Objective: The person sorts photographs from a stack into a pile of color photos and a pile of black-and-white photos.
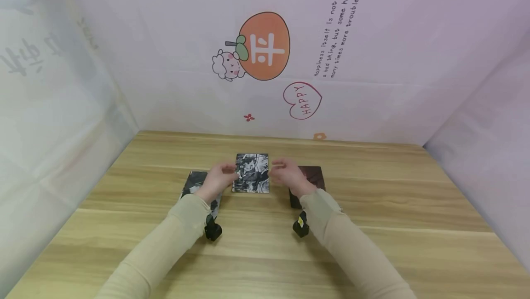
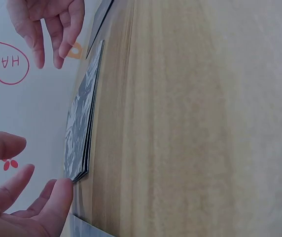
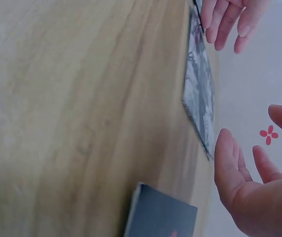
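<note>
A small, flat stack of thin booklets (image 1: 251, 174) with a black-and-white picture on top lies on the table between both hands. Its layered edge shows in the left wrist view. My left hand (image 1: 217, 180) is at its left side, fingers relaxed, with a fingertip right at its corner in the left wrist view. At the right side my right hand (image 1: 290, 177) has loosely bent fingers with nothing between them. Under the left forearm lies another black-and-white booklet (image 1: 194, 181), partly covered. A dark booklet (image 3: 161, 215) lies below the right hand, partly hidden by the wrist.
The wood-grain table (image 1: 372, 188) ends at a white printed cloth (image 1: 372, 110) behind, with cloth also hanging at both sides. Black wrist cameras (image 1: 213, 231) hang under the sleeves, close over the table.
</note>
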